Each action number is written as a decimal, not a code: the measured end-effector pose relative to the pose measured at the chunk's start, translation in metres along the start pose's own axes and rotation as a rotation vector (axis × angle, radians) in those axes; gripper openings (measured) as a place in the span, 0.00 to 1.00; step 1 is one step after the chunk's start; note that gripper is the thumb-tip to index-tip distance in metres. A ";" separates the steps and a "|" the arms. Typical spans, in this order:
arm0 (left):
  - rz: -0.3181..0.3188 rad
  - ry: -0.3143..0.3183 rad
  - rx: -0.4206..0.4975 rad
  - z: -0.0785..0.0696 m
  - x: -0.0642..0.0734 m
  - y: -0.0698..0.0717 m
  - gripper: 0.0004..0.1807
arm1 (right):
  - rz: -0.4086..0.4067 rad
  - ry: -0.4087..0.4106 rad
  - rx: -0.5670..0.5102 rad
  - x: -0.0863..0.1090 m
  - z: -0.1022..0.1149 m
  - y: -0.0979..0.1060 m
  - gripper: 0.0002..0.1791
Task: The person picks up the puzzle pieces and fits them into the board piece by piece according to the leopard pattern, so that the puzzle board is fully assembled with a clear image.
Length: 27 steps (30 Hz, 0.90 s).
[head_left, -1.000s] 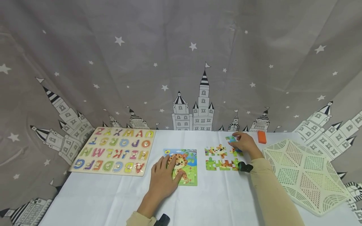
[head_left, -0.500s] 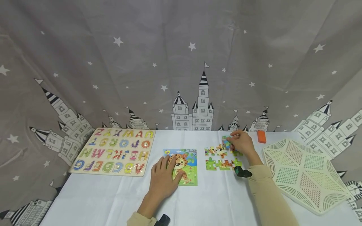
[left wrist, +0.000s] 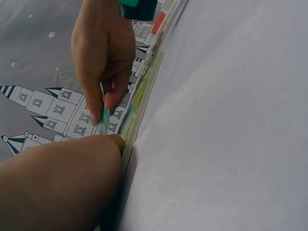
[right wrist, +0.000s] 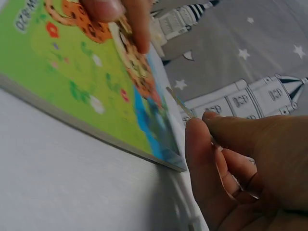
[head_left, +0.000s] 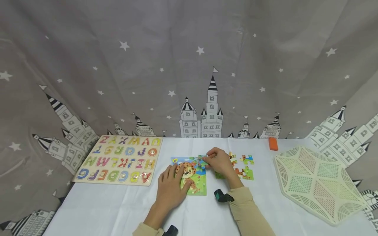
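My left hand (head_left: 169,186) rests on the left side of a puzzle board (head_left: 201,185) with a cartoon spotted leopard on green and blue. Its fingertips lie over the leopard picture. Between thumb and fingers, my right hand (head_left: 220,163) pinches a blue-green jigsaw piece (head_left: 201,158) at the board's top right corner. In the left wrist view the jigsaw piece (left wrist: 104,120) hangs edge-on below the right fingertips. From the right wrist, the thin piece (right wrist: 177,100) appears tilted beside the board's blue far corner. Several loose jigsaw pieces (head_left: 247,173) lie right of the board, partly hidden by the right hand.
A wooden alphabet board (head_left: 118,159) with coloured letters lies at the left of the white-covered table (head_left: 203,216). On the right are a pale hexagonal game board (head_left: 319,183) and a small orange block (head_left: 273,143). A grey castle-print curtain (head_left: 189,65) hangs behind.
My right hand has carried the jigsaw piece left from above the loose pieces to the puzzle board's top right corner. The left hand has stayed in place.
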<state>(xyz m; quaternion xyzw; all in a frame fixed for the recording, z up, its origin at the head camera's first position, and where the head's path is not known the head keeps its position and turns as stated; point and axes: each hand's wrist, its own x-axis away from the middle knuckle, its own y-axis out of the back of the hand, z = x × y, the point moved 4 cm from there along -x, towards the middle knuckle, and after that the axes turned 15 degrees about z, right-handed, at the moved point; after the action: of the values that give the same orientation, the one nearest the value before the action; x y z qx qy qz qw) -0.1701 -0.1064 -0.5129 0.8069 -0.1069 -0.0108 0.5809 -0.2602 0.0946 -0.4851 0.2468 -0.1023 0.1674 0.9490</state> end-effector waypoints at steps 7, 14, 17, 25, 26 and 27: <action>0.000 0.007 -0.011 -0.001 -0.001 0.000 0.38 | 0.002 -0.030 0.076 -0.005 0.004 -0.025 0.14; 0.011 0.012 -0.010 0.000 0.001 0.002 0.38 | -0.078 -0.087 0.244 -0.005 0.012 -0.030 0.14; -0.004 0.006 -0.017 0.000 0.001 0.003 0.38 | -0.092 -0.080 0.297 -0.006 0.015 -0.032 0.14; -0.001 0.006 -0.003 0.001 0.000 0.001 0.38 | -0.113 -0.037 0.439 -0.007 0.019 -0.037 0.15; 0.000 0.005 -0.001 0.001 0.000 0.000 0.38 | -0.115 -0.036 0.448 -0.006 0.018 -0.037 0.15; 0.002 0.004 0.001 0.000 0.000 0.000 0.38 | -0.117 -0.036 0.452 -0.005 0.018 -0.038 0.16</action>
<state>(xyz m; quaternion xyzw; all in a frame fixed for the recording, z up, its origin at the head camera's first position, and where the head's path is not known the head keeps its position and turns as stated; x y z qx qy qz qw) -0.1704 -0.1067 -0.5128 0.8070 -0.1062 -0.0085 0.5808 -0.2530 0.0530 -0.4874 0.4613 -0.0649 0.1261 0.8758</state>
